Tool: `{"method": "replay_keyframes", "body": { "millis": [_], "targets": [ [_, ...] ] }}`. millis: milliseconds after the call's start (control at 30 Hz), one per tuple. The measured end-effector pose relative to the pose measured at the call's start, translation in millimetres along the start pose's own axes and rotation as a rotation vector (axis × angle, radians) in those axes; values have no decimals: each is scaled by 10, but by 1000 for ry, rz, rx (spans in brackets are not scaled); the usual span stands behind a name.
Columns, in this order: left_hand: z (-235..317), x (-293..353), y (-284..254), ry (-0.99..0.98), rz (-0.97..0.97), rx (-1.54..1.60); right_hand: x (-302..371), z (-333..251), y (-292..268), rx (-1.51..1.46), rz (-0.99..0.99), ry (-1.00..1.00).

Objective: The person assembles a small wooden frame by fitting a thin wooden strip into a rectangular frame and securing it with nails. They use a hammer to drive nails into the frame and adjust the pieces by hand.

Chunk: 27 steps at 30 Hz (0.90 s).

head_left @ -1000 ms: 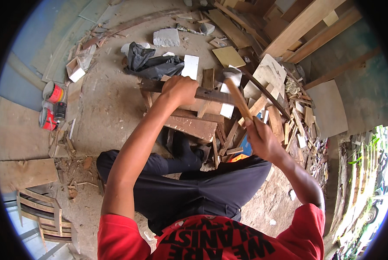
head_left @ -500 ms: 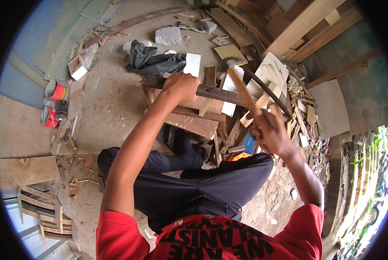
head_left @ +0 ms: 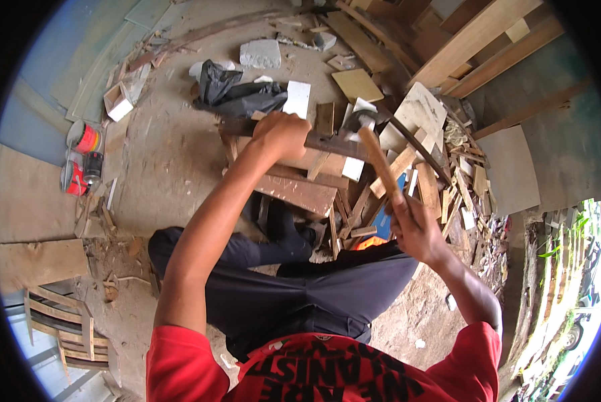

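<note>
My left hand is closed over a dark wooden plank, its knuckles up and its fingertips hidden. The plank lies across the top of a low, worn wooden frame, whose nearer board has chipped paint and faces me. In my right hand is a hammer, gripped near the end of its wooden handle. The hammer's dark metal head, blurred by motion, is at the plank's right end; I cannot tell whether it touches. Both hands are in front of my crossed legs.
Offcuts and scrap boards are heaped on the right, by leaning timber. A black plastic bag and a pale block lie beyond the frame. Red-and-black cans stand at left, near a slatted wooden piece.
The hammer's head has swung down toward the plank's right end, and my right hand has dropped slightly. My left hand keeps its grip on the plank.
</note>
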<state>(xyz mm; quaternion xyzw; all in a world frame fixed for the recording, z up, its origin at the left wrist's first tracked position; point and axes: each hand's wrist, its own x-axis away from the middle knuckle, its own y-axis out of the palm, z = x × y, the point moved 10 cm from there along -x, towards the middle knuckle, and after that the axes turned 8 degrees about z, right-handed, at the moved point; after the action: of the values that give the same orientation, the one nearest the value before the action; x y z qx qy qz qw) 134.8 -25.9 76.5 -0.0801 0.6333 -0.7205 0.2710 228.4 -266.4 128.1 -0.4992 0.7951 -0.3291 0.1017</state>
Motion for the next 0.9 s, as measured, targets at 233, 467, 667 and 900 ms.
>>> {"method": "replay_keyframes", "body": {
  "millis": [233,467,667,900],
  "targets": [
    [-24,67,39,-20,-9,31,-50,-149,60,-243,-49,110],
    [-31,33,98,-51,-66,4,-168,-463,-368,-172,83,-17],
    [-19,31,102,-65,-98,27,-93,-635,-465,-424,224,-385],
    [42,49,72,1,-52,13,125,25,45,-144,-136,230]
  ]
}}
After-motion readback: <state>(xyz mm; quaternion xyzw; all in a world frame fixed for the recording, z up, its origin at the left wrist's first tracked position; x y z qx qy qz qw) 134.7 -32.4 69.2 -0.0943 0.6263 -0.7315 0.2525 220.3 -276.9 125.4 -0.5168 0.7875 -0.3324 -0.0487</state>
